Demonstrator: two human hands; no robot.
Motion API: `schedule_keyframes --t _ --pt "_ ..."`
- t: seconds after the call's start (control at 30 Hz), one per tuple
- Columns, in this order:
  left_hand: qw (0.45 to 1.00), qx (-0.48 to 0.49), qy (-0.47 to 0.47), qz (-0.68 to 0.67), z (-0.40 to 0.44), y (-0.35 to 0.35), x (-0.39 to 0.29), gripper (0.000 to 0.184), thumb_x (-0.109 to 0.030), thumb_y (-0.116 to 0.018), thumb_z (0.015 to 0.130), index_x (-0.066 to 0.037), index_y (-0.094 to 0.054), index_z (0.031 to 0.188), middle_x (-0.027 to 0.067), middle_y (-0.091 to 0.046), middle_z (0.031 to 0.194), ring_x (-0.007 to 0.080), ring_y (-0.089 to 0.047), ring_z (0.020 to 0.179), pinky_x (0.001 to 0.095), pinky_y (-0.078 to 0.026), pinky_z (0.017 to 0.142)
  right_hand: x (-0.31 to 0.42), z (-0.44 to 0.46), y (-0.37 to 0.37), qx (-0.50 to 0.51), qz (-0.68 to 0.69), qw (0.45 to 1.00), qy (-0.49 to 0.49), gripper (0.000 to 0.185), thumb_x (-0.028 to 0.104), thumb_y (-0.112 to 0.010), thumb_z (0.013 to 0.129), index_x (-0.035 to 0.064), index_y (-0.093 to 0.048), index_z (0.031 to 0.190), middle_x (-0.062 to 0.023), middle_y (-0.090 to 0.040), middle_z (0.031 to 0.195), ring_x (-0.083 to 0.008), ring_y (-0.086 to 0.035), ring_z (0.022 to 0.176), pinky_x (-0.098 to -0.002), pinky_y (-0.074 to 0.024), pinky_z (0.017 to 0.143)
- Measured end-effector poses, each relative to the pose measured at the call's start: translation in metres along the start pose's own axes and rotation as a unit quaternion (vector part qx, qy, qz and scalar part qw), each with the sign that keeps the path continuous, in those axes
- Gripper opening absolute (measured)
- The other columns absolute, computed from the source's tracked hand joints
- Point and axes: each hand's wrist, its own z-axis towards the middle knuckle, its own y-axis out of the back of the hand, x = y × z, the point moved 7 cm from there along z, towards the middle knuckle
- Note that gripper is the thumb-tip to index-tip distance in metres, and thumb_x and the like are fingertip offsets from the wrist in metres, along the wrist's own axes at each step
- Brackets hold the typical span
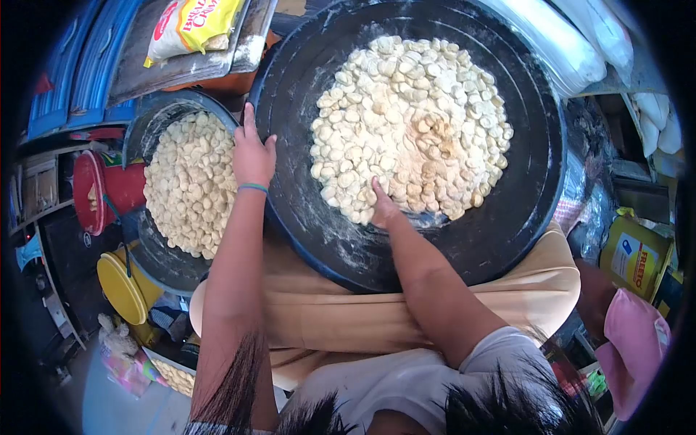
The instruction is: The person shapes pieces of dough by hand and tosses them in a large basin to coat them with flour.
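Note:
A wide black basin point(304, 225) holds a heap of pale, round, flour-dusted pieces point(362, 123), with a browner powder patch right of its middle. My right hand point(384, 209) is at the near edge of this heap, its thumb showing and its other fingers hidden among the pieces. My left hand point(254, 156), a green band at its wrist, lies at the left rim of the black basin with fingers stretched out and thumb apart. Left of it, a smaller dark tub point(163, 264) is filled with similar round pieces point(192, 181).
Upper left, a yellow and white bag point(194, 27) lies on a floury board point(138, 72). A red bucket point(119, 188) and a yellow-lidded bucket point(122, 288) stand left. Plastic bags point(554, 43) lie upper right. At the right are a yellow-green container point(634, 254) and a person's pink garment point(634, 341).

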Motion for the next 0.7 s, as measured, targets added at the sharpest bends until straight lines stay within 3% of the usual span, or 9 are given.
schedule_keyframes --t 0.07,0.17,0.2,0.3,0.4,0.47,0.57,0.6,0.7 --pt "1.000 0.003 0.006 0.001 0.001 0.001 0.001 0.081 -0.020 -0.065 0.083 -0.026 -0.016 0.148 0.0171 -0.048 0.116 0.0378 -0.059 0.095 0.0445 -0.049 0.081 0.003 0.017 -0.018 0.020 0.065 0.998 0.003 0.095 0.062 -0.065 0.076 0.0105 -0.026 0.145 -0.0121 -0.042 0.140 -0.0292 -0.047 0.123 -0.0465 -0.0407 0.099" --pt "1.000 0.005 0.005 -0.020 0.002 0.002 0.001 0.080 -0.020 -0.064 0.083 -0.027 -0.016 0.147 0.0173 -0.048 0.117 0.0374 -0.060 0.093 0.0453 -0.049 0.079 0.025 -0.005 -0.050 0.109 -0.012 0.993 0.045 0.084 0.054 -0.065 0.081 0.0117 -0.028 0.143 -0.0116 -0.042 0.140 -0.0275 -0.045 0.124 -0.0470 -0.0409 0.099" --pt "1.000 -0.003 -0.003 -0.022 0.004 0.003 0.003 0.080 -0.020 -0.064 0.084 -0.027 -0.016 0.147 0.0171 -0.048 0.116 0.0371 -0.060 0.092 0.0455 -0.050 0.078 0.034 -0.019 -0.053 0.073 -0.055 0.996 0.002 0.076 0.051 -0.064 0.083 0.0128 -0.032 0.141 -0.0109 -0.047 0.136 -0.0256 -0.049 0.122 -0.0450 -0.0439 0.097" --pt "1.000 -0.006 -0.010 -0.027 0.001 -0.002 0.006 0.079 -0.020 -0.063 0.084 -0.028 -0.017 0.147 0.0164 -0.048 0.114 0.0362 -0.060 0.090 0.0460 -0.050 0.075 0.058 -0.031 -0.074 0.174 -0.036 0.984 -0.027 0.073 0.047 -0.063 0.085 0.0085 -0.035 0.139 -0.0118 -0.050 0.133 -0.0239 -0.053 0.117 -0.0414 -0.0472 0.094" --pt "1.000 -0.001 -0.002 -0.025 0.003 0.000 0.005 0.078 -0.020 -0.063 0.084 -0.029 -0.017 0.147 0.0153 -0.049 0.112 0.0353 -0.061 0.088 0.0458 -0.050 0.072 0.092 -0.051 -0.098 0.172 -0.205 0.963 -0.031 0.073 0.045 -0.065 0.085 -0.0010 -0.039 0.135 -0.0149 -0.053 0.129 -0.0224 -0.055 0.114 -0.0378 -0.0482 0.093" --pt "1.000 -0.005 -0.003 -0.021 0.003 -0.002 0.006 0.078 -0.021 -0.063 0.084 -0.029 -0.017 0.147 0.0144 -0.049 0.111 0.0347 -0.061 0.087 0.0451 -0.051 0.072 0.113 -0.055 -0.102 0.136 -0.358 0.924 0.018 0.073 0.048 -0.068 0.080 0.0004 -0.046 0.131 -0.0159 -0.054 0.127 -0.0234 -0.055 0.114 -0.0358 -0.0463 0.094" --pt "1.000 -0.018 -0.009 -0.014 0.003 -0.004 0.009 0.078 -0.021 -0.063 0.084 -0.030 -0.017 0.147 0.0141 -0.048 0.111 0.0345 -0.061 0.087 0.0444 -0.051 0.071 0.144 -0.054 -0.123 0.175 -0.666 0.718 0.101 0.074 0.053 -0.070 0.076 0.0046 -0.052 0.128 -0.0159 -0.057 0.123 -0.0252 -0.055 0.113 -0.0348 -0.0453 0.093" --pt "1.000 -0.015 -0.007 -0.015 0.004 -0.003 0.008 0.078 -0.021 -0.063 0.084 -0.030 -0.017 0.147 0.0140 -0.048 0.112 0.0345 -0.061 0.087 0.0443 -0.051 0.072 0.144 -0.049 -0.120 0.164 -0.642 0.748 0.036 0.069 0.055 -0.070 0.074 0.0071 -0.057 0.122 -0.0160 -0.061 0.117 -0.0275 -0.056 0.110 -0.0365 -0.0442 0.093" --pt "1.000 -0.011 -0.002 -0.020 0.003 -0.002 0.008 0.078 -0.022 -0.063 0.084 -0.030 -0.018 0.146 0.0139 -0.048 0.112 0.0345 -0.061 0.088 0.0444 -0.051 0.072 0.189 -0.039 -0.136 0.048 -0.678 0.704 0.205 0.065 0.043 -0.068 0.079 0.0054 -0.049 0.128 -0.0163 -0.056 0.123 -0.0283 -0.061 0.100 -0.0384 -0.0499 0.083"
